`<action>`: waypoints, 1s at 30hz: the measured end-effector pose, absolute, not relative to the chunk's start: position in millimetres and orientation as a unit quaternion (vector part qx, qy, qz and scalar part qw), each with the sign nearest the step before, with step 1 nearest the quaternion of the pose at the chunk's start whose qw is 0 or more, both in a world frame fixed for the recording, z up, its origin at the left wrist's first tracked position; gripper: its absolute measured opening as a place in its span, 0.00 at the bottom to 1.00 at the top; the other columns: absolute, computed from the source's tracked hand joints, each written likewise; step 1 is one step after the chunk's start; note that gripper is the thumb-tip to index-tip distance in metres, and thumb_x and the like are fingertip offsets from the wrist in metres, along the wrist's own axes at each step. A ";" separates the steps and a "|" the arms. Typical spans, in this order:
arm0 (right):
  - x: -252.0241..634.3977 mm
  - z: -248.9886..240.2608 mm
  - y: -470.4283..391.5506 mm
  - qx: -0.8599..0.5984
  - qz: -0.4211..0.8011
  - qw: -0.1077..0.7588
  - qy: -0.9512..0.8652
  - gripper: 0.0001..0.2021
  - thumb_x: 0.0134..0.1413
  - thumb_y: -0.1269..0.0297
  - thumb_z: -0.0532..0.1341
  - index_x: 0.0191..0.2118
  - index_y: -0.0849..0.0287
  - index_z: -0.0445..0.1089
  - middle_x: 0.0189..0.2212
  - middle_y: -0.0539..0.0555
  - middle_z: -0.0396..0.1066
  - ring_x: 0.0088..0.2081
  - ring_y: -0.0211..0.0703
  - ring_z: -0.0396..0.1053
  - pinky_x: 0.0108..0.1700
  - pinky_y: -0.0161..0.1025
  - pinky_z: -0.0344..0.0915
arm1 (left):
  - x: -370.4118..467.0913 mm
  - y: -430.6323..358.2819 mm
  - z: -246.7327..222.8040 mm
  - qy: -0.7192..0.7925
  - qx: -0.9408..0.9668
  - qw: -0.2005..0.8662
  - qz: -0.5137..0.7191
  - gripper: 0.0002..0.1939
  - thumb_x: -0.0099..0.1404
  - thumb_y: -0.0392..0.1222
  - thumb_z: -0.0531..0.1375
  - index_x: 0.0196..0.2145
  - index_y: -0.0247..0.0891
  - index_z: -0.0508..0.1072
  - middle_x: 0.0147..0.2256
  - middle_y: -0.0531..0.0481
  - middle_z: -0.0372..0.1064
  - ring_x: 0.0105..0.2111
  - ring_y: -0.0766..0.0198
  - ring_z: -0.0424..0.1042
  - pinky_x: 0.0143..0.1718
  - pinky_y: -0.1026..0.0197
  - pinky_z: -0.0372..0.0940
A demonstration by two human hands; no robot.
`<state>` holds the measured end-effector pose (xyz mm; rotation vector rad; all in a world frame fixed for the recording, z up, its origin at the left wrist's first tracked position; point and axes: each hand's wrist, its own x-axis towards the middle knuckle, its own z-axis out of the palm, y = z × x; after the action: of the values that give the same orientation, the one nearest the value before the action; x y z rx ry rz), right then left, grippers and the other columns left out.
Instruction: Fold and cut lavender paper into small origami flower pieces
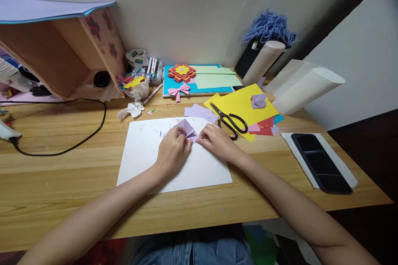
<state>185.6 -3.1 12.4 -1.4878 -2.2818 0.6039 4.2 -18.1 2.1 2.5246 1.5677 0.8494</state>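
Note:
A partly folded piece of purple paper (185, 126) lies over the white sheet (146, 157), with one flap standing up. My left hand (174, 147) is closed on its left and near side, covering part of it. On the right, my right hand (217, 140) pinches the near right edge between thumb and fingers. Just beyond my hands are flat purple paper pieces (200, 112). Black-handled scissors (228, 119) rest past my right hand, partly on yellow paper (245, 101). A small folded purple paper shape (258, 100) sits on that yellow paper.
Behind lies a blue folder (199, 91) with a layered paper flower (182, 72) and pink bow (179, 90). A phone (321, 163) is at right, near a paper roll (307, 89). Left are a cardboard box (105, 45), a cable (77, 145) and crumpled tissue (132, 109).

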 end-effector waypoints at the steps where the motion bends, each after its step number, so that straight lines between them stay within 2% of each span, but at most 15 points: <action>1: 185.5 12.3 -3.1 -0.527 0.212 0.173 -0.805 0.06 0.56 0.64 0.60 0.30 0.59 0.66 0.33 0.54 0.67 0.40 0.46 0.62 0.41 0.41 0.60 | 4.4 -18.2 2.6 0.510 0.815 0.027 0.275 0.05 0.59 0.38 0.59 0.27 0.34 0.69 0.39 0.43 0.67 0.32 0.62 0.68 0.29 0.60 0.65; 9: 182.4 11.6 -4.2 -0.539 0.188 0.165 -0.804 0.07 0.55 0.65 0.61 0.29 0.59 0.65 0.32 0.54 0.67 0.40 0.47 0.62 0.40 0.41 0.59 | 5.6 -17.5 2.3 0.531 0.800 0.045 0.275 0.06 0.58 0.38 0.59 0.26 0.34 0.69 0.38 0.44 0.67 0.33 0.61 0.68 0.28 0.60 0.64; 16: 187.3 12.2 -3.0 -0.559 0.204 0.156 -0.788 0.07 0.55 0.64 0.60 0.29 0.59 0.64 0.33 0.54 0.68 0.40 0.47 0.62 0.39 0.40 0.59 | 3.7 -17.7 4.3 0.522 0.807 0.063 0.268 0.05 0.60 0.39 0.58 0.32 0.34 0.70 0.41 0.43 0.64 0.36 0.59 0.67 0.30 0.59 0.64; 21: 194.2 12.6 0.6 -0.553 0.214 0.167 -0.788 0.07 0.54 0.63 0.61 0.29 0.59 0.65 0.32 0.53 0.67 0.39 0.46 0.63 0.38 0.40 0.60 | 1.4 -17.7 3.8 0.496 0.822 0.059 0.272 0.04 0.61 0.38 0.57 0.32 0.37 0.72 0.40 0.44 0.65 0.36 0.60 0.65 0.31 0.58 0.63; 26: 196.7 17.0 3.4 -0.405 0.158 0.196 -0.879 0.02 0.56 0.68 0.58 0.34 0.59 0.68 0.35 0.54 0.68 0.39 0.43 0.64 0.39 0.39 0.61 | -0.3 -16.8 3.6 0.488 0.823 0.055 0.286 0.04 0.61 0.38 0.58 0.31 0.38 0.72 0.40 0.45 0.66 0.36 0.59 0.65 0.31 0.58 0.63; 30: 193.7 15.8 2.0 -0.285 0.089 0.187 -0.936 0.09 0.60 0.72 0.53 0.35 0.60 0.71 0.34 0.55 0.70 0.37 0.43 0.65 0.37 0.38 0.62 | -0.8 -17.0 3.3 0.482 0.827 0.043 0.287 0.04 0.61 0.38 0.58 0.30 0.37 0.72 0.40 0.45 0.67 0.35 0.60 0.65 0.31 0.58 0.62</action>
<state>193.7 2.0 15.8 -0.8031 -2.6339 0.2514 -0.8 -17.0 3.3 2.5281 1.4742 0.8775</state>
